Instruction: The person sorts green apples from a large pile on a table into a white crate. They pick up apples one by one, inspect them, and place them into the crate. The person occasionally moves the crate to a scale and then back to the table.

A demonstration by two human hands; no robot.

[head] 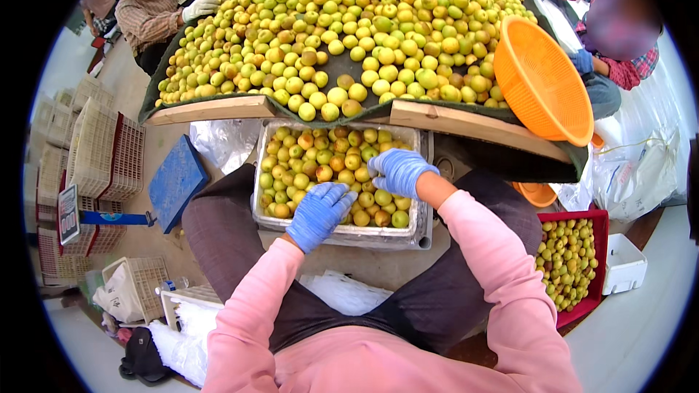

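A white foam box [338, 227] filled with small round yellow-green fruits, some blushed reddish-brown, stands between my knees. My left hand [320, 215], in a blue striped glove, lies over the fruits near the box's front edge; whether its fingers hold one cannot be seen. At the right side of the box my right hand [400, 171], gloved alike, is bent down over the fruits, its fingertips partly hidden. Beyond the box, a large heap of the same fruits [349, 16] covers a sorting table lined with dark green cloth and edged by a wooden board [453, 123].
An orange plastic basket [543, 79] tilts on the table's right corner. A red crate of fruits [599, 262] is at the right, stacked crates [98, 147] and a blue platform scale [177, 180] at the left. Co-workers sit at both sides of the table.
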